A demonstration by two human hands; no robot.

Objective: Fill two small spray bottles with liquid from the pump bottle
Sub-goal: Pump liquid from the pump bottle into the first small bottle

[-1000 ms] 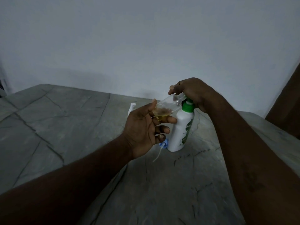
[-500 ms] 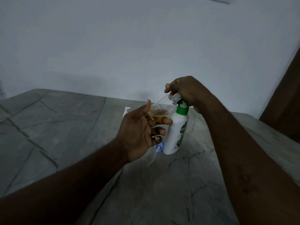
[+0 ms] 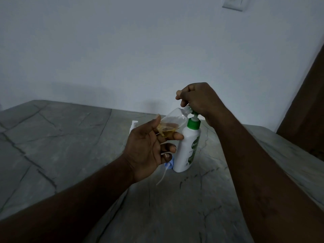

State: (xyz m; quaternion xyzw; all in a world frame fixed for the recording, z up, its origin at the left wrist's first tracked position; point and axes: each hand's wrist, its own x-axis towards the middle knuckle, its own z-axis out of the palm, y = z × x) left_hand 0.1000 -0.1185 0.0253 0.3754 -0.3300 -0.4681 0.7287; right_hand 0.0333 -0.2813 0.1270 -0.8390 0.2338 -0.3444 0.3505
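**Pumping into the first spray bottle**

Grey veined stone formed the surface point(image 3: 73, 137), set against a plain pale wall with a switch plate point(image 3: 232, 3) at 1 o'clock.

Head view: the left hand point(image 3: 149, 146) cradled a clear spray bottle point(image 3: 173, 122), tilted so its open neck met the nozzle; its grip was loosely curled, thumb and forefinger pinching the base, where yellow liquid pooled. The right hand point(image 3: 198, 99) was closed over the head of the white pump bottle point(image 3: 188, 148), which stood on the surface at 12 o'clock from the left hand's wrist. A blue sprayer cap with dip tube point(image 3: 167, 166) lay beside the pump bottle's foot, and a second white-topped item point(image 3: 134, 125), probably the other spray bottle, stood at 11 o'clock behind the left hand.

Filling of the first bottle seemed under way, roughly a quarter full. Next would call for more presses with the neck held at the spout.

Compared with half a second before, the pump stem showed extended and the right hand sat higher.
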